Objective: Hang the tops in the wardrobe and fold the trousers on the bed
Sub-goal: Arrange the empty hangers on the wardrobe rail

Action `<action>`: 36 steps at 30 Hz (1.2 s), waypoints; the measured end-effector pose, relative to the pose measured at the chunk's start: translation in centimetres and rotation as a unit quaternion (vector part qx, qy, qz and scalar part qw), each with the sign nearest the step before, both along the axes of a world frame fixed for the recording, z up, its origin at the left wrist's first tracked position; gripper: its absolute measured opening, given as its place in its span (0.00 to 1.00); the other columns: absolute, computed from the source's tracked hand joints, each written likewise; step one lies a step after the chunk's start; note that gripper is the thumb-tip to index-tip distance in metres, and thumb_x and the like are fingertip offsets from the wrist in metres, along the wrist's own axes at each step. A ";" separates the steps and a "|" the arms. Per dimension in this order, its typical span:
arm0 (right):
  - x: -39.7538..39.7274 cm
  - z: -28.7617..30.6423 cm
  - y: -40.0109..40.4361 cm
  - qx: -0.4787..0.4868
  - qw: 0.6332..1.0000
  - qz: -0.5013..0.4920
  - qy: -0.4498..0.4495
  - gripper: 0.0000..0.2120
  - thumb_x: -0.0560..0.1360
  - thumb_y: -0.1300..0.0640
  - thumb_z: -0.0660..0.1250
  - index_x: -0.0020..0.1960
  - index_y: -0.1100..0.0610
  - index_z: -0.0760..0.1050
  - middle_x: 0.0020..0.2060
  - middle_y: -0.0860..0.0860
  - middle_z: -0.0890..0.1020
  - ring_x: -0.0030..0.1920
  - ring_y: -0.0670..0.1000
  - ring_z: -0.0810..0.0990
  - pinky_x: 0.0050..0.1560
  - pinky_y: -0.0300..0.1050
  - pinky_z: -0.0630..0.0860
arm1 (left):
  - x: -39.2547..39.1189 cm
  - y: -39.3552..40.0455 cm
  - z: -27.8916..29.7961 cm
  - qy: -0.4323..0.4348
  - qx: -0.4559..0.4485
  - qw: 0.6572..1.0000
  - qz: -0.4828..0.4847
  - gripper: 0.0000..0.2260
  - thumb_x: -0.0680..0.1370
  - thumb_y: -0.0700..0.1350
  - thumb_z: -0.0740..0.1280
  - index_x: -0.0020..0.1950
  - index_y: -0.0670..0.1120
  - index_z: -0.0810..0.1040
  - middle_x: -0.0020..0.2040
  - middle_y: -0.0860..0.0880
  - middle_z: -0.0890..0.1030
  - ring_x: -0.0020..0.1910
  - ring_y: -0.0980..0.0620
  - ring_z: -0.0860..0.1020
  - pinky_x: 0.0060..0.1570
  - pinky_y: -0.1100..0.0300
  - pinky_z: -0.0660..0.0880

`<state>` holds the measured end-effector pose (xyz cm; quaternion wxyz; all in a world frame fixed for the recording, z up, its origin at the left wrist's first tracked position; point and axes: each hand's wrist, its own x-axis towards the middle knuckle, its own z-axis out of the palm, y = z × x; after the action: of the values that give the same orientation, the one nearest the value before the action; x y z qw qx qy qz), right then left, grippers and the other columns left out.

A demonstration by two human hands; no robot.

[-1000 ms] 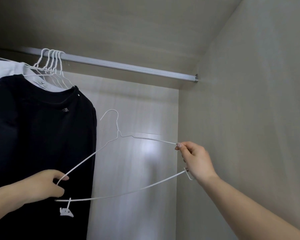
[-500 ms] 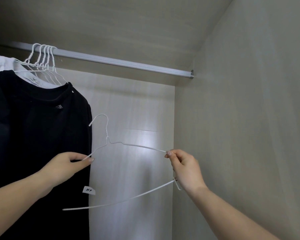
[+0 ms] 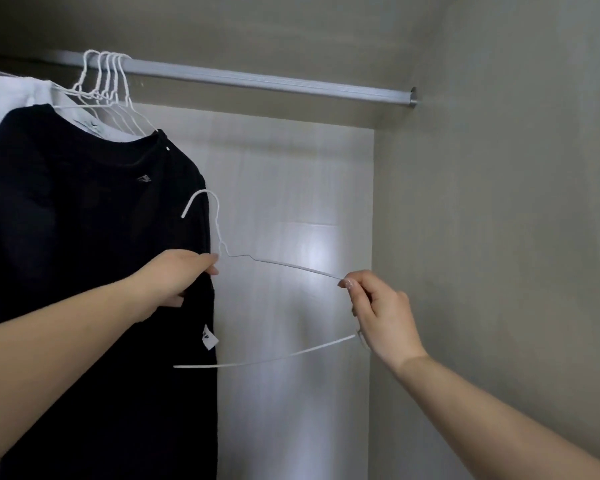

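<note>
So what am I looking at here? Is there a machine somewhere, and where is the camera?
No machine: these are a person's two bare hands, filmed by a camera worn on their head, looking into a wardrobe. The left hand pinches an empty white wire hanger just below its hook; the right hand grips its right shoulder. The hanger hangs on nothing; it is below the metal rail. On the rail's left end hang several more white hangers, carrying a black top and, behind it, something white.

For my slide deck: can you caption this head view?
Both hands, left hand and right hand, hold an empty white wire hanger below the metal wardrobe rail, beside a hung black top.
</note>
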<state>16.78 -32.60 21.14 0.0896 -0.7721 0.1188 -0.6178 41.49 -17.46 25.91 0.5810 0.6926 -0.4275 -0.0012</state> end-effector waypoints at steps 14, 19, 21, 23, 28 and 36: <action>-1.2 0.6 0.1 -0.135 0.961 -0.226 0.089 0.10 0.78 0.54 0.62 0.54 0.53 0.79 0.45 0.52 0.77 0.50 0.59 0.76 0.45 0.46 0.67 | -1.3 -0.3 -0.9 -0.032 0.057 0.997 0.028 0.26 0.73 0.68 0.62 0.45 0.45 0.80 0.42 0.54 0.72 0.43 0.50 0.76 0.32 0.60 0.75; 0.2 -0.7 3.2 -0.417 0.873 -0.192 0.164 0.17 0.71 0.63 0.68 0.59 0.61 0.78 0.59 0.59 0.78 0.60 0.61 0.77 0.66 0.58 0.64 | -1.2 -0.6 -1.8 -0.012 0.058 0.998 0.025 0.27 0.73 0.68 0.63 0.47 0.43 0.78 0.41 0.55 0.72 0.41 0.51 0.75 0.30 0.61 0.75; 1.7 -2.6 4.9 -0.481 0.841 -0.100 0.229 0.14 0.70 0.64 0.67 0.54 0.61 0.81 0.52 0.57 0.82 0.52 0.60 0.81 0.56 0.54 0.75 | -1.1 -0.8 -2.1 0.005 0.049 0.999 0.023 0.26 0.73 0.68 0.63 0.47 0.44 0.78 0.41 0.54 0.72 0.40 0.51 0.74 0.30 0.61 0.75; 3.5 -5.3 6.4 -0.458 0.826 -0.046 0.325 0.13 0.73 0.60 0.63 0.55 0.60 0.80 0.51 0.55 0.82 0.49 0.58 0.81 0.47 0.50 0.78 | -1.0 -0.8 -2.3 0.030 0.039 0.999 0.013 0.25 0.73 0.67 0.64 0.45 0.44 0.78 0.45 0.50 0.74 0.43 0.48 0.77 0.35 0.58 0.78; 8.3 -11.7 7.4 -0.235 0.818 -0.033 0.524 0.33 0.78 0.40 0.58 0.76 0.53 0.54 0.74 0.50 0.61 0.70 0.54 0.66 0.66 0.49 0.68 | -1.6 -0.6 -2.5 0.120 0.017 0.992 -0.046 0.25 0.73 0.67 0.64 0.46 0.44 0.76 0.59 0.43 0.75 0.55 0.40 0.79 0.49 0.49 0.81; 10.9 -16.4 6.1 -0.198 0.739 -0.091 0.638 0.30 0.76 0.36 0.57 0.67 0.57 0.68 0.59 0.57 0.74 0.57 0.58 0.75 0.48 0.48 0.71 | -1.7 0.7 -2.4 0.157 -0.005 0.986 -0.063 0.26 0.74 0.68 0.60 0.48 0.44 0.73 0.53 0.47 0.75 0.46 0.45 0.82 0.43 0.51 0.82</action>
<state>27.65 -26.49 4.69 -0.2186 -0.9713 0.0931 0.0041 39.79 -16.71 23.47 0.6430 0.6528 -0.3736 -0.1441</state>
